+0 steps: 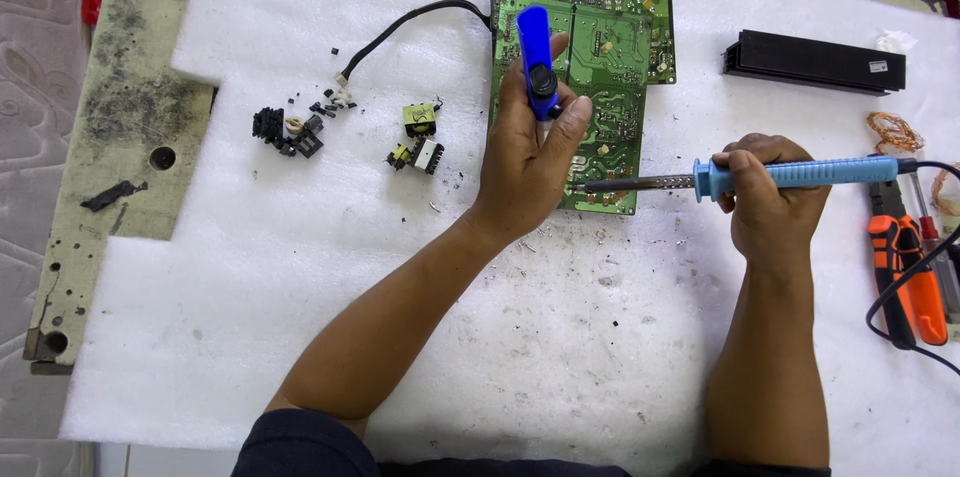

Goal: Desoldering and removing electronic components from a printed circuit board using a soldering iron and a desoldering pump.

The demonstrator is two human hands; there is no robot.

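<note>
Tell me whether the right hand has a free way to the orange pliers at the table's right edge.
Probably not yet: the orange pliers lie uncovered just right of the right hand, but its grip is full with the blue soldering iron, and a black cable crosses the pliers.

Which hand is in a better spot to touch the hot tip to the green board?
Probably the right hand. It grips the light blue soldering iron, whose metal tip already lies at the green circuit board. The left hand holds a dark blue plastic suction pump upright there.

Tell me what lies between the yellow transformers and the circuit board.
Only bare white foam sheet between the transformers and circuit board, per the head view.
</note>
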